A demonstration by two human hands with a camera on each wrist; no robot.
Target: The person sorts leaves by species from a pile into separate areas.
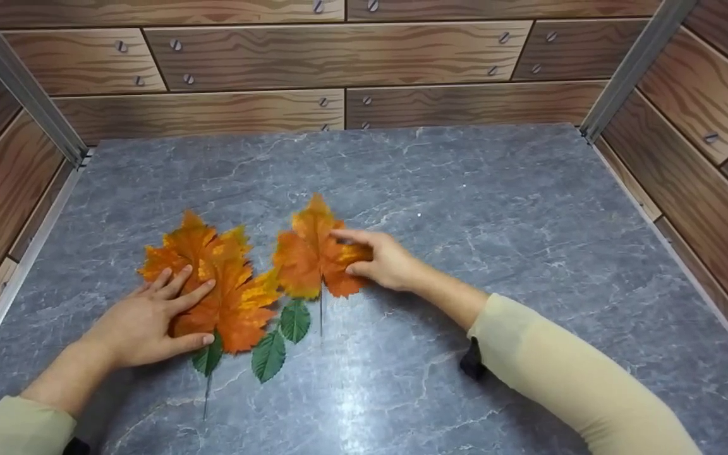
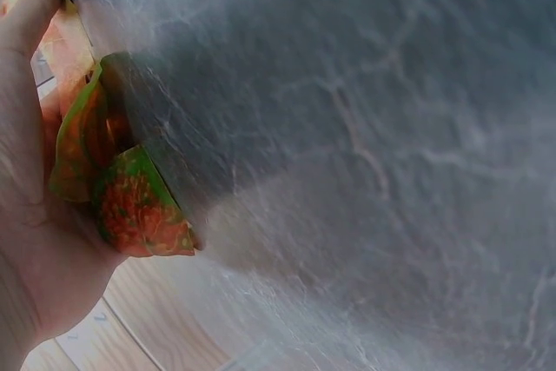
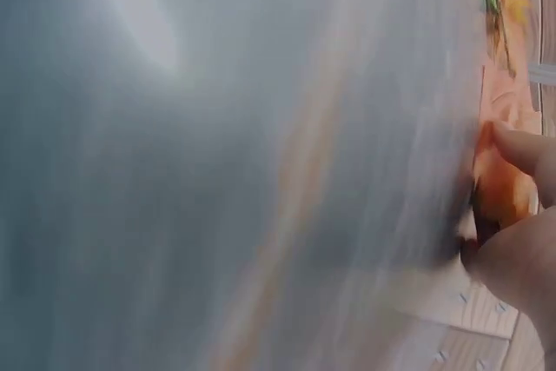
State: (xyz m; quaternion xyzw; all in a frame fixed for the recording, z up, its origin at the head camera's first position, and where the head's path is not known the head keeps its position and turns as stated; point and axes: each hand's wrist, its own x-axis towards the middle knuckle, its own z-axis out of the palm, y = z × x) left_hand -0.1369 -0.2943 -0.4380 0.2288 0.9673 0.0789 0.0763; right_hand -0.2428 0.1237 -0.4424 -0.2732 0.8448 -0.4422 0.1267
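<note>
My left hand (image 1: 149, 316) rests with fingers spread on two overlapping orange-yellow artificial maple leaves (image 1: 234, 309) at the left. Its thumb touches a small green leaf (image 1: 203, 361) by a thin stem. To the right, a third maple leaf (image 1: 304, 253) stands apart at its top, its stem pointing toward me. My right hand (image 1: 392, 262) pinches that leaf's right edge, thumb on top; some fingers are hidden beneath. In the right wrist view, the thumb (image 3: 521, 147) presses on the orange leaf. The left wrist view shows curled leaf edges (image 2: 139, 210) beside the palm.
Two green leaves (image 1: 269, 357) lie between the maple leaves. Everything sits on a grey marbled tabletop (image 1: 465, 189). Wood-patterned walls (image 1: 339, 54) with metal corner posts (image 1: 629, 69) enclose the back and sides.
</note>
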